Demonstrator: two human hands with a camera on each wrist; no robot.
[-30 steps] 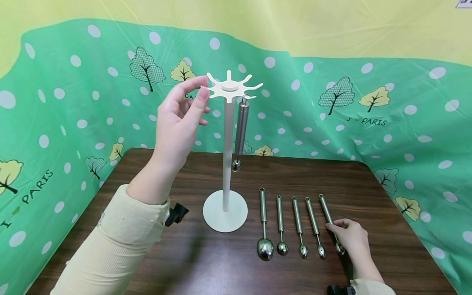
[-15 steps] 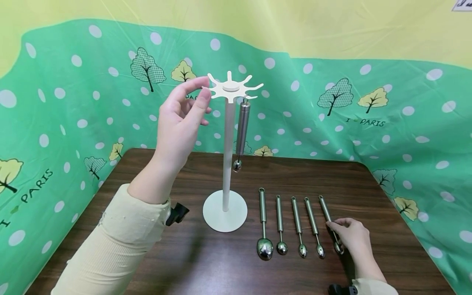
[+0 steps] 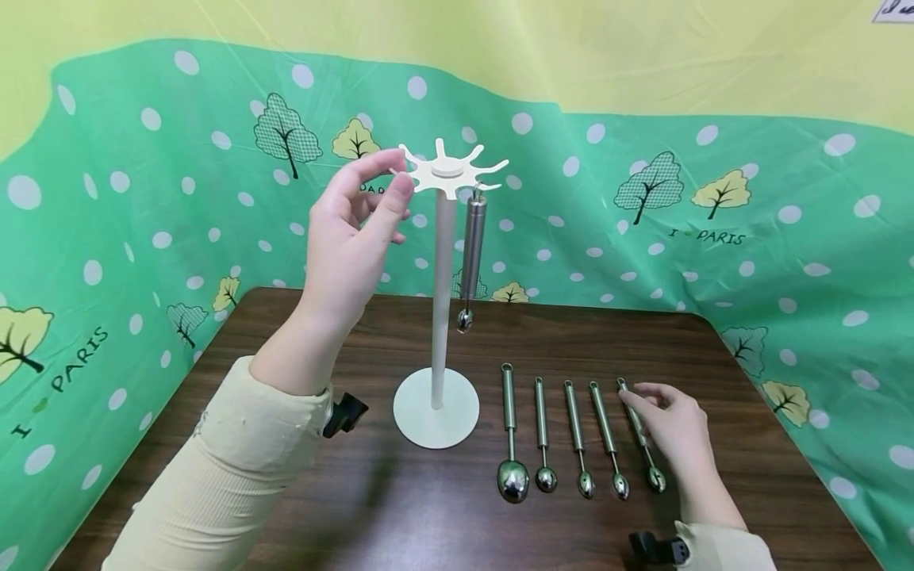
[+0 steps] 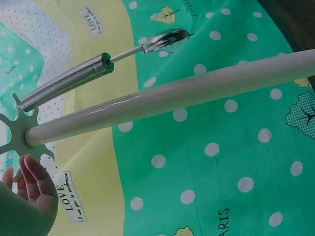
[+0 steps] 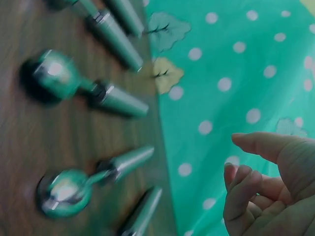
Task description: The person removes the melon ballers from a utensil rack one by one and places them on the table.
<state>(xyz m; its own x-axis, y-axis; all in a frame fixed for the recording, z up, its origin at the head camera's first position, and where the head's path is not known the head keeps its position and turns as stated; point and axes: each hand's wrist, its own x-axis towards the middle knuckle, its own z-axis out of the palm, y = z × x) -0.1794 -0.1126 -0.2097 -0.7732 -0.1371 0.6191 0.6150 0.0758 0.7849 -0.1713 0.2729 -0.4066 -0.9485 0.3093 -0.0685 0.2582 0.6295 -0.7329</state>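
A white stand [image 3: 443, 317] with a round base and a star-shaped top of curved prongs stands upright on the table. My left hand [image 3: 347, 238] pinches a left prong of that top between thumb and index finger. From a right-hand prong hangs a steel scoop [image 3: 474, 246], bowl down; it also shows in the left wrist view [image 4: 74, 81]. My right hand [image 3: 674, 428] is over the rightmost steel scoop [image 3: 646, 448], thumb near its handle's top. In the right wrist view, the right hand's thumb and fingers [image 5: 241, 191] are apart, with nothing between them.
Left of the right hand, several more steel scoops lie in a row, handles pointing away: a large one [image 3: 512, 480], then smaller ones such as this scoop [image 3: 547, 478]. The dark wooden table [image 3: 443, 515] backs onto a green and yellow printed cloth [image 3: 571, 159].
My right hand has moved away from me up the rightmost scoop's handle, uncovering its bowl. The hanging scoop has shifted slightly. My left hand stays at the prong.
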